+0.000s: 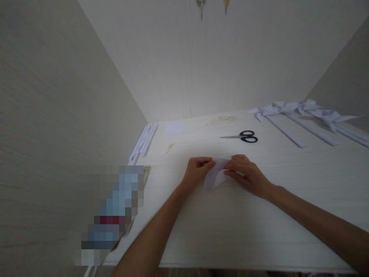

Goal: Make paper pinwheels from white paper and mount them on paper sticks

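A small white sheet of paper (213, 174) is held up between my two hands, curling a little over the table. My left hand (198, 169) pinches its upper left corner between thumb and fingers. On the other side, my right hand (245, 173) grips the right part of the sheet, and its fingers cover that edge. Behind my hands lies a pair of scissors (245, 136) with black handles, its blades together and pointing left.
Rolled paper sticks (144, 140) lie at the left wall beside a blurred-out object (115, 211). A flat paper square (174, 128) and thin yellowish bits (170, 147) are on the white table (230, 231). Paper pinwheels on sticks (288, 129) rest at the back right.
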`<control>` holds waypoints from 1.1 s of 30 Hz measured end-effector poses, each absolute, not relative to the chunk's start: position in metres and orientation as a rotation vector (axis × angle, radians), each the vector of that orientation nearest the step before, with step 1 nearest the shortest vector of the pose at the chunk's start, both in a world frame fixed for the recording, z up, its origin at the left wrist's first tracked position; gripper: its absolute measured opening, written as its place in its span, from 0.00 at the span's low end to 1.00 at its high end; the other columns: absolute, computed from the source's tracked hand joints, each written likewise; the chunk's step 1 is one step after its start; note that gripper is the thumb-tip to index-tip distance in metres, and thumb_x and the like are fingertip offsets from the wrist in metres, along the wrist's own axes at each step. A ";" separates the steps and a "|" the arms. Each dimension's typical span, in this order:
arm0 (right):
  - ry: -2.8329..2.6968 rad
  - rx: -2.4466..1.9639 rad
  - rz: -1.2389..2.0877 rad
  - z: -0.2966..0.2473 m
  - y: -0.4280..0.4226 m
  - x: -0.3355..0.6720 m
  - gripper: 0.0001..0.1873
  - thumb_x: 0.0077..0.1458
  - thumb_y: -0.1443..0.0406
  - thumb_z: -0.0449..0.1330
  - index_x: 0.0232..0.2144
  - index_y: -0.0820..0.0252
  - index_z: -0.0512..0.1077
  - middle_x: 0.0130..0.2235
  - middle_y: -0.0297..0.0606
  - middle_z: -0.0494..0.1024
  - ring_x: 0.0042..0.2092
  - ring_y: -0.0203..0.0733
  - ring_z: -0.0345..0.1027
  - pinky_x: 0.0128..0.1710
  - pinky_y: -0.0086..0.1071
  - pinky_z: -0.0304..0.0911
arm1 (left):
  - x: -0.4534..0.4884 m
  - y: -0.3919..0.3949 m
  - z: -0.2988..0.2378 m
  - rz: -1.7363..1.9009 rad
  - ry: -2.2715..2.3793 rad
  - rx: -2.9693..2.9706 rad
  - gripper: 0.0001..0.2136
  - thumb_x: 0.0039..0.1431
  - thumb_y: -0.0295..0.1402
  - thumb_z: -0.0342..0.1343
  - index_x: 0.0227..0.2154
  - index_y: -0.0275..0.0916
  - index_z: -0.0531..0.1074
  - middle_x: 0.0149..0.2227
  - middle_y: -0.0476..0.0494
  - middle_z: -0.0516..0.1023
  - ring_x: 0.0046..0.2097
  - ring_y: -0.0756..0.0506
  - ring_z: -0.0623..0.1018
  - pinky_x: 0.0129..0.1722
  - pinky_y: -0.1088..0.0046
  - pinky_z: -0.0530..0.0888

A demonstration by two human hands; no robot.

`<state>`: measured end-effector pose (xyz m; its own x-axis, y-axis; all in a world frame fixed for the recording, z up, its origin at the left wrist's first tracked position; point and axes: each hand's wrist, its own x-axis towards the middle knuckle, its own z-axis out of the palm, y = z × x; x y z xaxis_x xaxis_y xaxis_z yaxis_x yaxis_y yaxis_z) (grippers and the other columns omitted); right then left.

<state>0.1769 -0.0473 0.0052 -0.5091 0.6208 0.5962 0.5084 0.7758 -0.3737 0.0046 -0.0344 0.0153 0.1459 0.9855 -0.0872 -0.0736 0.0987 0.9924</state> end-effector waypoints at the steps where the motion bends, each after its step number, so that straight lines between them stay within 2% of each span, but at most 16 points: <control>1: -2.173 -0.876 0.189 0.006 -0.048 0.176 0.07 0.52 0.64 0.53 0.24 0.59 0.67 0.26 0.36 0.71 0.31 0.37 0.64 0.37 0.37 0.59 | 0.006 -0.035 0.015 1.069 1.089 1.153 0.07 0.36 0.32 0.60 0.18 0.33 0.74 0.17 0.51 0.71 0.20 0.55 0.66 0.22 0.79 0.62; 4: -2.058 -0.975 0.202 0.006 -0.048 0.174 0.07 0.48 0.62 0.57 0.23 0.59 0.68 0.30 0.39 0.69 0.34 0.40 0.63 0.34 0.37 0.59 | 0.009 -0.038 0.013 1.044 1.072 1.171 0.07 0.37 0.32 0.59 0.20 0.33 0.75 0.19 0.50 0.73 0.21 0.54 0.67 0.22 0.79 0.62; 8: -1.984 -1.050 0.329 0.006 -0.047 0.172 0.06 0.47 0.63 0.57 0.22 0.58 0.68 0.35 0.39 0.69 0.38 0.41 0.62 0.38 0.38 0.58 | 0.012 -0.040 0.011 1.012 1.059 1.186 0.07 0.39 0.32 0.58 0.23 0.33 0.76 0.19 0.49 0.73 0.21 0.54 0.67 0.22 0.79 0.62; 13: -1.919 -1.086 0.485 0.007 -0.045 0.172 0.08 0.48 0.64 0.57 0.20 0.59 0.67 0.29 0.37 0.71 0.32 0.38 0.64 0.34 0.34 0.60 | 0.013 -0.040 0.010 1.025 1.067 1.198 0.07 0.40 0.31 0.57 0.24 0.32 0.76 0.19 0.49 0.73 0.21 0.54 0.67 0.22 0.79 0.62; 23: -1.842 -1.123 0.581 0.007 -0.044 0.172 0.08 0.47 0.63 0.56 0.20 0.58 0.68 0.34 0.38 0.73 0.35 0.39 0.66 0.34 0.34 0.60 | 0.014 -0.039 0.006 0.917 1.040 1.297 0.12 0.40 0.31 0.58 0.32 0.33 0.74 0.23 0.45 0.76 0.23 0.51 0.72 0.23 0.78 0.66; 28: -1.821 -1.199 0.560 0.007 -0.044 0.171 0.09 0.45 0.63 0.57 0.17 0.58 0.67 0.28 0.36 0.73 0.31 0.39 0.66 0.31 0.34 0.60 | 0.014 -0.039 0.003 0.919 1.020 1.308 0.11 0.42 0.31 0.56 0.31 0.34 0.74 0.24 0.44 0.76 0.24 0.51 0.73 0.23 0.79 0.66; 33: -1.811 -1.222 0.576 0.007 -0.045 0.171 0.09 0.46 0.63 0.56 0.17 0.59 0.66 0.26 0.36 0.72 0.30 0.39 0.65 0.30 0.33 0.59 | 0.014 -0.039 0.002 0.911 1.006 1.326 0.11 0.43 0.29 0.54 0.32 0.34 0.73 0.24 0.44 0.76 0.24 0.51 0.73 0.23 0.78 0.67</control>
<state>0.1709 -0.0450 0.0067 -0.1571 0.9057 0.3938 0.5121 0.4157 -0.7516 0.0144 -0.0385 0.0016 0.3242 0.9441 -0.0593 0.0352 0.0506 0.9981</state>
